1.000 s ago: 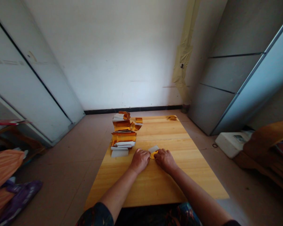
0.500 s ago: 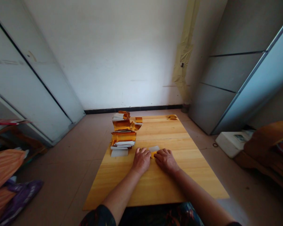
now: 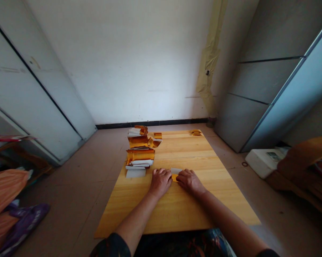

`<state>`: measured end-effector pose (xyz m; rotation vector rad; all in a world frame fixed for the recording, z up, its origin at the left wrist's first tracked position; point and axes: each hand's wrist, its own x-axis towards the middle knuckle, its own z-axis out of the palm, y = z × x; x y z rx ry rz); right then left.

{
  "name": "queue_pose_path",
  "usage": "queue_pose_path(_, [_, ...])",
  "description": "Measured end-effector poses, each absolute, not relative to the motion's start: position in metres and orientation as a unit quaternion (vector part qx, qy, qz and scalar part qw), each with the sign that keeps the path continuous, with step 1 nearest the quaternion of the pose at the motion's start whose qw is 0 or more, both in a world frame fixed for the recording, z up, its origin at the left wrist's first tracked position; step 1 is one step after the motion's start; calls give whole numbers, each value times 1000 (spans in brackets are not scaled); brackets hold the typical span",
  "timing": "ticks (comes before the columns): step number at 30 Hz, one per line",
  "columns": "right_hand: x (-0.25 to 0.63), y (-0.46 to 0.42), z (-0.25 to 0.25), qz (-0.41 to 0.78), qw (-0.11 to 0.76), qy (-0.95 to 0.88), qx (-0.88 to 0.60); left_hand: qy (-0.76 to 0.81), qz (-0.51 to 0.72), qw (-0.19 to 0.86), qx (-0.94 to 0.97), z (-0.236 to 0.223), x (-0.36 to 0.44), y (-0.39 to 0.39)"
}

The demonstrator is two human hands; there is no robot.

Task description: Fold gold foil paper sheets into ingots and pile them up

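A small sheet of gold foil paper (image 3: 174,177) with a pale grey side lies on the wooden table in front of me. My left hand (image 3: 161,182) grips its left edge, fingers curled down and pressed together. At the right edge, my right hand (image 3: 190,181) pinches the same sheet with bent fingers. Between the hands the gold face shows, with a grey flap behind it. Fingertips and the sheet's outer ends are hidden. Left of my left hand sit stacks of gold-and-white paper (image 3: 141,156), the nearest one with a pale sheet (image 3: 136,172) in front.
More gold paper (image 3: 137,142) and a rolled bundle (image 3: 137,131) lie along the far left of the table (image 3: 198,210). A small gold folded piece (image 3: 195,132) rests at the far right corner. A white box (image 3: 265,162) stands beyond the right edge.
The grey flap between my hands now stands out wider and reaches further right. Both hands have shifted only slightly and keep their hold on the sheet.
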<state>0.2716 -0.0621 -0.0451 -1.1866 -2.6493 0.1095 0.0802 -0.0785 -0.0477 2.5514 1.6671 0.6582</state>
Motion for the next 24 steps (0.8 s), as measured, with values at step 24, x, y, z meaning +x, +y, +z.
queue_pose_path(24, [273, -62, -42, 49, 142, -901, -407, 523, 222, -5, 823, -56, 82, -83])
